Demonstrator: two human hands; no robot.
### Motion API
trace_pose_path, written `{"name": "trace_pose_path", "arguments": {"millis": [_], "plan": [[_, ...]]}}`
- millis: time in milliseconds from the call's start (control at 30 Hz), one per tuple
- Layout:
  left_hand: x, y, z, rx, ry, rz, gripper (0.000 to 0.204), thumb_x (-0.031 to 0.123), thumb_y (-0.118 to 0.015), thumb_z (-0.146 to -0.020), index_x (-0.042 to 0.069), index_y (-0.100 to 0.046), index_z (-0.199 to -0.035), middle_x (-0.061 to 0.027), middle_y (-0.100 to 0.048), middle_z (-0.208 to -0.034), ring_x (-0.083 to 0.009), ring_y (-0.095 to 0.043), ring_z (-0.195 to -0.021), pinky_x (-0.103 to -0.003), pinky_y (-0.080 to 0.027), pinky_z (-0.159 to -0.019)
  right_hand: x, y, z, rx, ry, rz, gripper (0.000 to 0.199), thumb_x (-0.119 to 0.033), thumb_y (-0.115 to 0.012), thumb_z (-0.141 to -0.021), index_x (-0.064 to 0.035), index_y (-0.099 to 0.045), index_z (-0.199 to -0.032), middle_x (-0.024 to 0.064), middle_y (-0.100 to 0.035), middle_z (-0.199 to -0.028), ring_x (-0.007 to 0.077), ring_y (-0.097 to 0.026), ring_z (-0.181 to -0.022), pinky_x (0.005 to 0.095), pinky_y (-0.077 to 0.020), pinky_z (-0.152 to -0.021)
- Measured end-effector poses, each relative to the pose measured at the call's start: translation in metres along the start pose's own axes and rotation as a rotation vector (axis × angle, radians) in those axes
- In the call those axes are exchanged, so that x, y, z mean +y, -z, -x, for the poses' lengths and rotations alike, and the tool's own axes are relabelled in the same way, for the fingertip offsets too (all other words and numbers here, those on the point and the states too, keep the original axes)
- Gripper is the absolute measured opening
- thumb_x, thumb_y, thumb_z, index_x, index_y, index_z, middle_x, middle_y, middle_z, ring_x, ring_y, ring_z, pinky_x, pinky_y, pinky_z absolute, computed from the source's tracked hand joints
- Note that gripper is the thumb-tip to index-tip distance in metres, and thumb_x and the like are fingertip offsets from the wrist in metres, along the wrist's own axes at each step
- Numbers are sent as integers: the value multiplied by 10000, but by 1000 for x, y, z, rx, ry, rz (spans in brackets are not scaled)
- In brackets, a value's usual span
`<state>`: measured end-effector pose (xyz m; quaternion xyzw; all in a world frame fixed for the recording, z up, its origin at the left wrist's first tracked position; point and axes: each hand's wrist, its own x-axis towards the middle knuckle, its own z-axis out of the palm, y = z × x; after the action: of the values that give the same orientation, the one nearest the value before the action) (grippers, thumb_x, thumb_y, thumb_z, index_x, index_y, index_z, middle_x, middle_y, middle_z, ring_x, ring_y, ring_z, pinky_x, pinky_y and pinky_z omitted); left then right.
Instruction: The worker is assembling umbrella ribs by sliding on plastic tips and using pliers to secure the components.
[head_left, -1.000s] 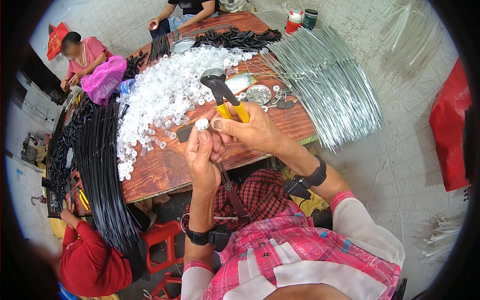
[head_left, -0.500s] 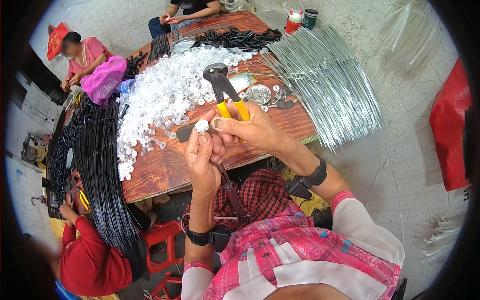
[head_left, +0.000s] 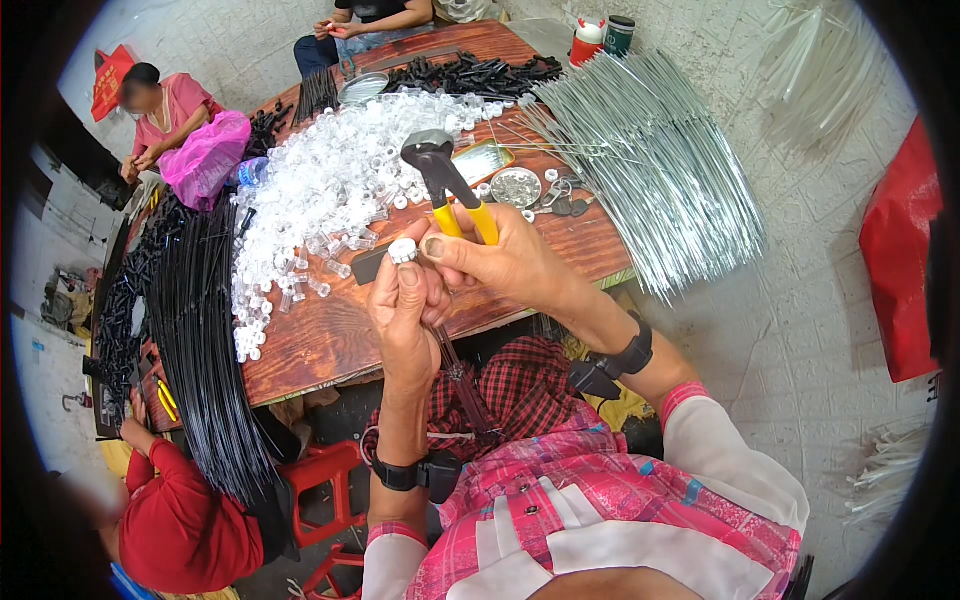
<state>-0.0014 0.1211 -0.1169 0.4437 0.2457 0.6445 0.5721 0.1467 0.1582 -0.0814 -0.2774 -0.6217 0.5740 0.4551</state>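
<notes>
A small white plastic cap (head_left: 402,250) is pinched between the thumb and fingers of my left hand (head_left: 404,305). My right hand (head_left: 510,258) is closed around the yellow handles of a pair of end-cutting pincers (head_left: 432,160). Their black head points up and away, over the table. The two hands are close together, with the right thumb and fingertips next to the cap; whether they grip some small part there is hidden. Below my left hand hang thin, dark reddish strands (head_left: 458,375), and I cannot tell what holds them.
The wooden table (head_left: 320,350) bears a heap of clear and white plastic pieces (head_left: 330,170). Silvery wires (head_left: 660,170) lie at right, black rods (head_left: 200,330) at left. A round dish (head_left: 517,187) and keys (head_left: 572,205) are beyond my hands. Co-workers sit left and far; a red stool (head_left: 325,485) stands lower left.
The head of the pincers has shifted slightly to the left and down. Both hands keep their grips in almost the same place.
</notes>
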Motion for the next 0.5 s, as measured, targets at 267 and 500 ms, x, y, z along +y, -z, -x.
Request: {"name": "trace_pose_path", "arguments": {"millis": [267,500], "plan": [[0,-1,-1,34,-17,-40,465,285,-515,-1027,-32,-472,-1365,-11,-523,-764,-20,-361,-577,-177,-268,-502,-3,-8,0,70,0,35,216,-164,-641,-916,-6,-665,-1061,10,-612,-725,84,-566,-646,256,-454,-587],[-4,1,2,106,-39,-87,450,253,-545,-1016,-29,-479,-1360,54,-440,-673,-20,-348,-546,-195,-252,-478,8,-17,0,311,486,600,206,-153,-747,-778,-30,-622,-887,148,-639,-738,306,-645,-659,378,-490,-569]]}}
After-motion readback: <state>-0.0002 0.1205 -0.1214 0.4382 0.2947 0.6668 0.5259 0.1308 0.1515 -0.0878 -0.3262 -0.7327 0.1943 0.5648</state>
